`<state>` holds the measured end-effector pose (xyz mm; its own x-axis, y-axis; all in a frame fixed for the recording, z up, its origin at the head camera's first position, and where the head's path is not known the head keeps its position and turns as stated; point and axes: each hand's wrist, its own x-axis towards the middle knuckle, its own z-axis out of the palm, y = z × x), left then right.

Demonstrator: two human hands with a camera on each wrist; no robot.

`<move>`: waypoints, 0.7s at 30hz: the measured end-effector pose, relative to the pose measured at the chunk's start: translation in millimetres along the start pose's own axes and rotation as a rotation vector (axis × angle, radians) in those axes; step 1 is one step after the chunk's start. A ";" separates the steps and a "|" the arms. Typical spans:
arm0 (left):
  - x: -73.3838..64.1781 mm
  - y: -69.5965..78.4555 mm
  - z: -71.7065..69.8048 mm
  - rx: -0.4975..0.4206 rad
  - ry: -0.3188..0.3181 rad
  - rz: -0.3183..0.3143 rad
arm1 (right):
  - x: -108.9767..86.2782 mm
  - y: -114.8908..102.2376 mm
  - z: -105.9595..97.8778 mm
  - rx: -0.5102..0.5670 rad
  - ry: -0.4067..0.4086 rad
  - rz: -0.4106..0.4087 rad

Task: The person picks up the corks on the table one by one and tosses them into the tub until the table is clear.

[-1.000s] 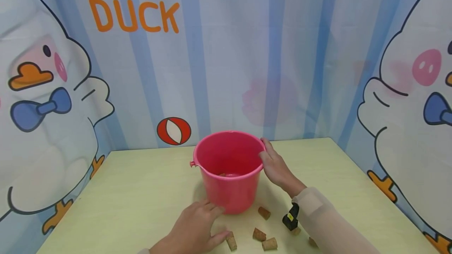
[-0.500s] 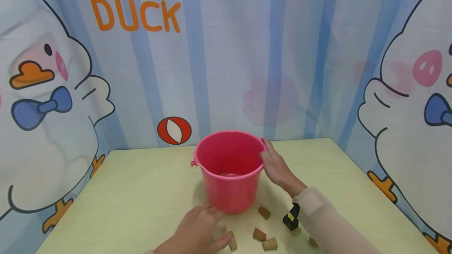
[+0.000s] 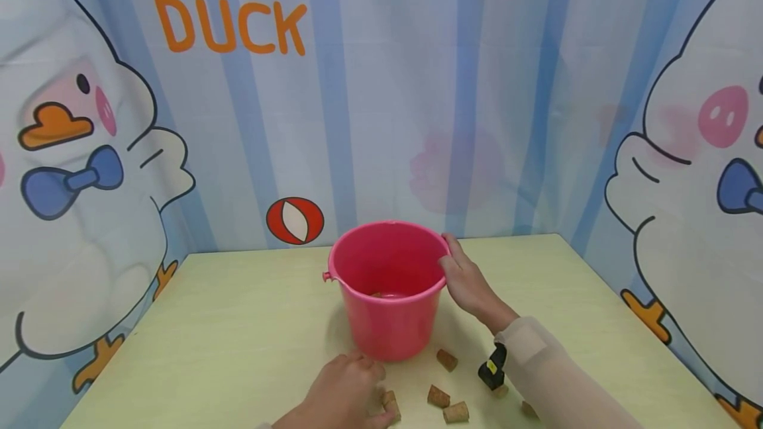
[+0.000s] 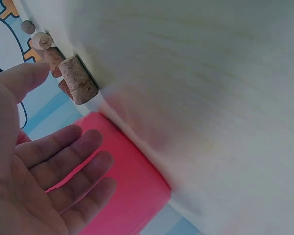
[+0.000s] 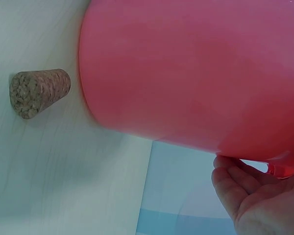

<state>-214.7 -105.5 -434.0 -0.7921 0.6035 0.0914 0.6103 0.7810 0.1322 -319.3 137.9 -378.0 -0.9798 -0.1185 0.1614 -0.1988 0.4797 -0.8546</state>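
Note:
A pink bucket (image 3: 390,328) stands upright on the table, with a bit of cork (image 3: 377,294) showing on its floor. My right hand (image 3: 472,285) holds its rim at the right side, fingers outside and thumb over the edge. In front of the bucket, my left hand (image 3: 344,386) reaches down around a bottle cork (image 3: 391,404). The left wrist view shows that cork (image 4: 79,80) beyond the thumb, with the fingers (image 4: 83,181) spread before the bucket wall and nothing between them and the thumb.
Several more corks lie on the table (image 3: 238,330): a dark cork (image 3: 447,360) beside the bucket base, a pair in front, including a pale cork (image 3: 456,412), and others partly under the right forearm. A curtain (image 3: 381,85) printed with ducks surrounds the table.
My left hand has moved slightly right and down, its fingers bending in closer to the nearest cork. The right hand and the bucket have stayed in place.

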 end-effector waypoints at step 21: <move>11.0 7.0 13.0 0.057 -0.056 -0.011 | 0.1 0.5 -0.4 -0.005 0.000 -0.007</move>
<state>-219.0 -91.4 -445.0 -0.7979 0.6018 0.0347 0.6025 0.7945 0.0760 -319.5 138.5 -378.2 -0.9783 -0.1223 0.1674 -0.2061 0.4836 -0.8507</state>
